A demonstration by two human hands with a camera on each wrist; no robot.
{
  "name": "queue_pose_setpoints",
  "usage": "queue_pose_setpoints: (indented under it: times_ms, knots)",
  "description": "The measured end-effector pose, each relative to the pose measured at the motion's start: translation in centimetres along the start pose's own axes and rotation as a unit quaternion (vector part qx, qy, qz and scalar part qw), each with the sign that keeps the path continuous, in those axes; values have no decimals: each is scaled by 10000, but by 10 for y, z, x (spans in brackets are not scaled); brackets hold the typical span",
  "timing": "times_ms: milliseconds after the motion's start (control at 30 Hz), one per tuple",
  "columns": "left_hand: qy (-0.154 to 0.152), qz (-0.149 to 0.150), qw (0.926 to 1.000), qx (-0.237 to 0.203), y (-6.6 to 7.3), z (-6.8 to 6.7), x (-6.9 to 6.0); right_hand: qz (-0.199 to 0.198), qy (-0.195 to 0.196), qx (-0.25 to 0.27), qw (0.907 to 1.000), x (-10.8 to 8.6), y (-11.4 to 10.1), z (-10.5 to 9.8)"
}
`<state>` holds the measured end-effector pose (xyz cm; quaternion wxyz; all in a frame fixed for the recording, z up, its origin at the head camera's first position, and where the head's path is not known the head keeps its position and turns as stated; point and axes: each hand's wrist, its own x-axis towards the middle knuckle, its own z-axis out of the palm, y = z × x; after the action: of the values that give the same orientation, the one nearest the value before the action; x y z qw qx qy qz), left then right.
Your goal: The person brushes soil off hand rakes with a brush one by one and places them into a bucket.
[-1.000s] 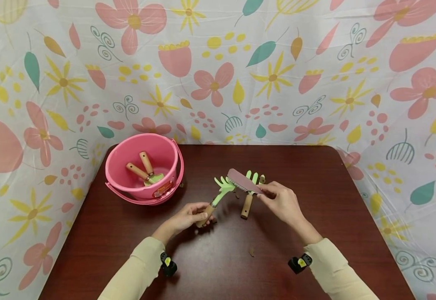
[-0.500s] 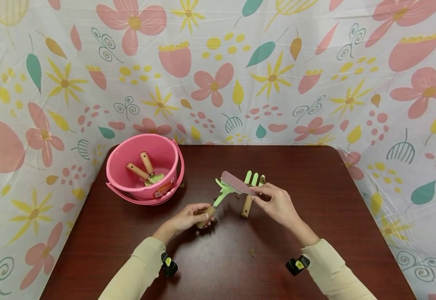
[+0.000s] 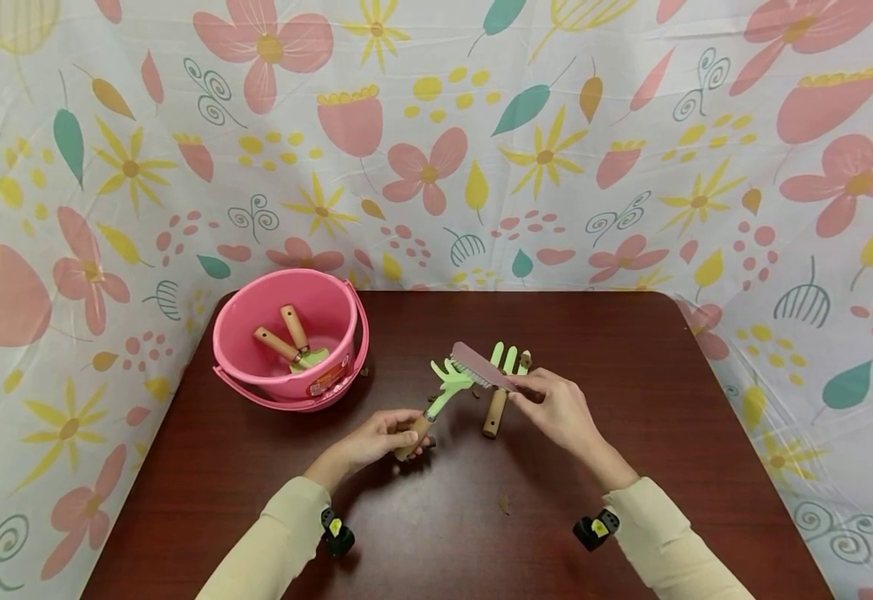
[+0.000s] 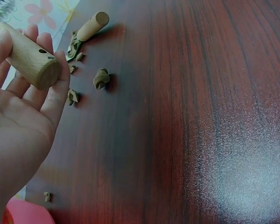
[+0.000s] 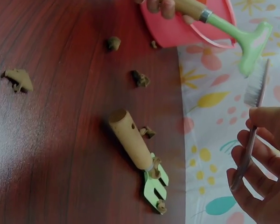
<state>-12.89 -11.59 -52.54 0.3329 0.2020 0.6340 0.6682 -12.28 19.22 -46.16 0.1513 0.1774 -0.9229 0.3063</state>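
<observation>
In the head view my left hand [image 3: 381,437] grips the wooden handle of a green rake [image 3: 449,395], its tines raised off the table. My right hand [image 3: 556,405] pinches a mauve brush [image 3: 484,367], bristles facing down over the tines. The right wrist view has the brush [image 5: 255,93] beside the rake head [image 5: 252,44]; whether they touch I cannot tell. A green fork with a wooden handle [image 3: 494,413] lies on the table, brown bits on its prongs. The left wrist view shows the held handle [image 4: 32,60] across my left fingers.
A pink bucket [image 3: 278,388] stands at the back left, holding two wooden-handled tools [image 3: 277,343]. Several brown clumps [image 4: 101,79] lie on the dark table [image 3: 586,333], and a small brown piece [image 3: 504,504] is nearer the front. A flowered cloth [image 3: 436,233] hangs behind and beside the table.
Over the last second the brush has moved left across the rake's tines, then slightly back right. My left hand has stayed nearly still, with the rake in its grip.
</observation>
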Motion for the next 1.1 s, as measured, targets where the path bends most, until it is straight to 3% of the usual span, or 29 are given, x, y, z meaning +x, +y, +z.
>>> queue_pose_setpoints:
  times_ms: [500, 733, 1100]
  knots:
    - [50, 72, 9998, 176, 4, 1, -3, 323, 311, -471, 9979, -3, 10, -1]
    - [247, 162, 9992, 268, 8, -1, -5, 412, 331, -563, 9970, -6, 15, -1]
    - [709, 96, 9942, 802, 21, -2, -6, 401, 409, -620, 9964, -10, 18, -5]
